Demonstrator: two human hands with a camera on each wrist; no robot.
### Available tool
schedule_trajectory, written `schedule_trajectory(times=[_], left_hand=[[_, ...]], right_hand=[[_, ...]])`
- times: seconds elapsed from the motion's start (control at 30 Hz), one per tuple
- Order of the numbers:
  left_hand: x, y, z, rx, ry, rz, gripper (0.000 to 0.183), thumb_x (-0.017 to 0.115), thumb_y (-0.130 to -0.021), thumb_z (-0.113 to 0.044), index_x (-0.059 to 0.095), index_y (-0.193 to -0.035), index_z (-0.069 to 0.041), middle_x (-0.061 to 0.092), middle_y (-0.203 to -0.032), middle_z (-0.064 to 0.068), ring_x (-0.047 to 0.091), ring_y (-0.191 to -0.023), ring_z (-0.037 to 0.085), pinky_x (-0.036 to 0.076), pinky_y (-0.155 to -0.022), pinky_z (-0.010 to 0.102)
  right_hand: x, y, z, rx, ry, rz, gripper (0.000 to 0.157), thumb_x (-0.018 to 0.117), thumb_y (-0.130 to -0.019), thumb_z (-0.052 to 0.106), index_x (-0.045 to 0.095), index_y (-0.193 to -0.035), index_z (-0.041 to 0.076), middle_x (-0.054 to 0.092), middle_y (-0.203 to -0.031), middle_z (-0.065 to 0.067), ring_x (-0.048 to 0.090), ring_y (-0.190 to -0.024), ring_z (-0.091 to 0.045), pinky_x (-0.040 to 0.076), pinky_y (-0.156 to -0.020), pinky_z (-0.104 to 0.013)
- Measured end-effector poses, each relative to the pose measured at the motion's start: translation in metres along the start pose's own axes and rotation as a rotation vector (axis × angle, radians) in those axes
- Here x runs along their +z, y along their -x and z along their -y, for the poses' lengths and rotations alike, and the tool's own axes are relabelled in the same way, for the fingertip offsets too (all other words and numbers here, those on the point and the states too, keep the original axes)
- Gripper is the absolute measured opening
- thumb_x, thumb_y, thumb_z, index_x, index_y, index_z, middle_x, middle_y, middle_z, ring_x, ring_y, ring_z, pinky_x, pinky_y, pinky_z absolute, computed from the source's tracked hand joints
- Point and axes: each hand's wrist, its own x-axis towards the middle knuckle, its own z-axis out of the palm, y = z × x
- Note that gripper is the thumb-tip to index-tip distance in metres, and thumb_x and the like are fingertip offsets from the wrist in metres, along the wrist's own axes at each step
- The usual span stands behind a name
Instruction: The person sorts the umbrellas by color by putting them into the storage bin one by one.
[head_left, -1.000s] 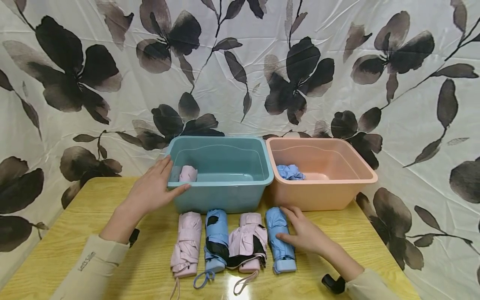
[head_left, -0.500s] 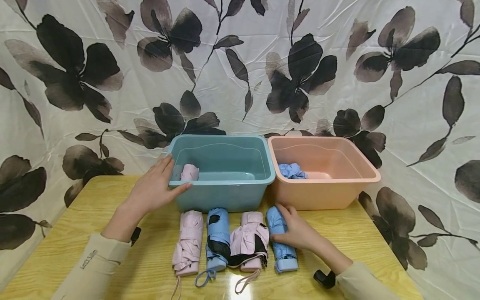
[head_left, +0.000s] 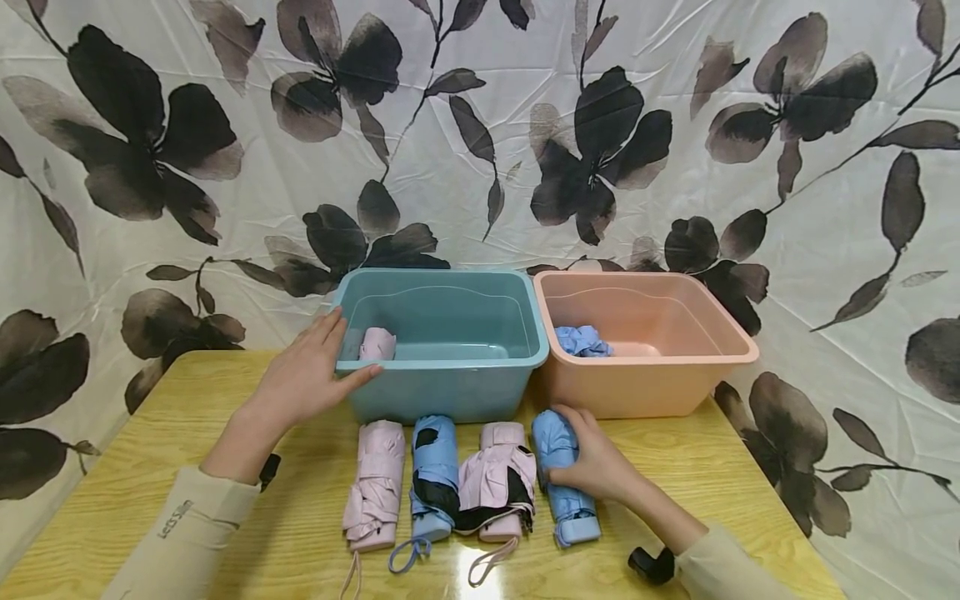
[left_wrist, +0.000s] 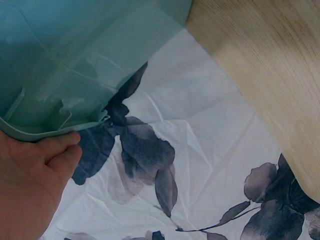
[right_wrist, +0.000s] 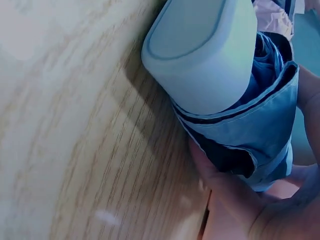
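Note:
A folded blue umbrella (head_left: 557, 450) lies at the right end of a row of folded umbrellas on the table. My right hand (head_left: 596, 458) grips its upper part, thumb on the near side and fingers over the far end. In the right wrist view its pale handle end (right_wrist: 210, 55) and loose fabric show close up. My left hand (head_left: 303, 375) rests against the left front corner of the teal bin (head_left: 442, 396), fingers fairly straight. To the left in the row lie a pink umbrella (head_left: 375, 483), a blue umbrella (head_left: 434, 475) and another pink umbrella (head_left: 497, 483).
Beside the teal bin stands a peach bin (head_left: 637, 387) with a bunched blue umbrella (head_left: 582, 341) in it. A rolled pink umbrella (head_left: 377, 344) lies inside the teal bin. Floral cloth (head_left: 480, 167) hangs behind the wooden table (head_left: 292, 533).
My right hand has closed further around the rightmost blue umbrella, whose handle end has shifted slightly to the right. The left hand has stayed on the teal bin.

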Motion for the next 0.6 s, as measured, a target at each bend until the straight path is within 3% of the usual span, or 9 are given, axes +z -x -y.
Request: schedule_trajectory(times=[0.2,0.47,0.6], left_hand=[[0.000,0.000,-0.001,0.003,0.005,-0.002,0.107,0.051,-0.099,-0.070,0.026,-0.157,0.015,0.017,-0.168,0.032,0.017,-0.155,0.050,0.022,-0.123,0.064],[0.000,0.000,0.000,-0.005,0.016,0.003,0.107,0.051,-0.099,-0.071,0.025,-0.157,0.016,0.016,-0.168,0.032,0.016,-0.155,0.050,0.021,-0.123,0.064],[0.000,0.000,0.000,-0.002,0.015,0.001,0.107,0.051,-0.099,-0.070,0.025,-0.157,0.016,0.015,-0.168,0.031,0.016,-0.155,0.051,0.020,-0.123,0.064]], right_hand=[[-0.004,0.010,0.004,-0.052,-0.078,-0.050,0.104,0.092,-0.071,0.017,0.039,-0.159,0.010,0.044,-0.150,-0.020,0.053,-0.127,-0.036,0.047,-0.105,-0.056],[-0.014,0.022,0.015,-0.152,-0.147,-0.173,0.104,0.093,-0.072,0.011,0.038,-0.160,0.014,0.040,-0.156,-0.016,0.053,-0.129,-0.034,0.052,-0.097,-0.053],[-0.023,0.026,0.025,-0.196,-0.170,-0.231,0.105,0.093,-0.073,0.009,0.037,-0.160,0.017,0.038,-0.159,-0.012,0.048,-0.137,-0.033,0.048,-0.106,-0.057]])
